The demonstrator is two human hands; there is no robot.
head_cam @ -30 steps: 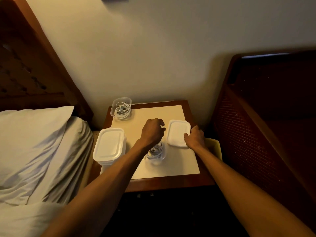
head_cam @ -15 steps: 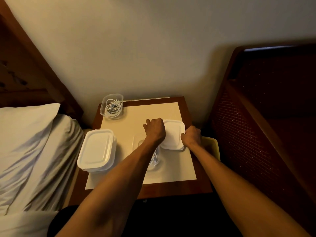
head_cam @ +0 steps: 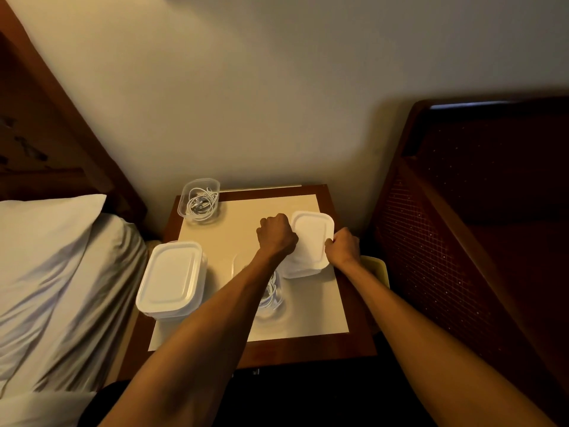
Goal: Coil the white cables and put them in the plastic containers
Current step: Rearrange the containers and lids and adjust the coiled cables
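Cream wall backs a small wooden surface (head_cam: pixel 311 349) with a pale top, wedged between a bed with a white pillow (head_cam: pixel 40 241) and a dark wooden frame on the right. Both my hands meet at a white lid (head_cam: pixel 311 241) on the right half. Its long axis runs away from me toward the wall. My right grip (head_cam: pixel 343 246) pinches the lid's right edge, fingertips on the rim. My left grip (head_cam: pixel 275 235) is curled into a fist against the lid's left edge, knuckles up. I cannot tell whether its fingers hold the lid. Under my left forearm sits a clear box (head_cam: pixel 236 266) with a white cable (head_cam: pixel 271 295) inside, mostly hidden by the arm. At the back left corner an open box (head_cam: pixel 184 195) holds a coiled cable (head_cam: pixel 201 204). A closed box (head_cam: pixel 169 277) stands at the left edge, long axis also toward the wall.
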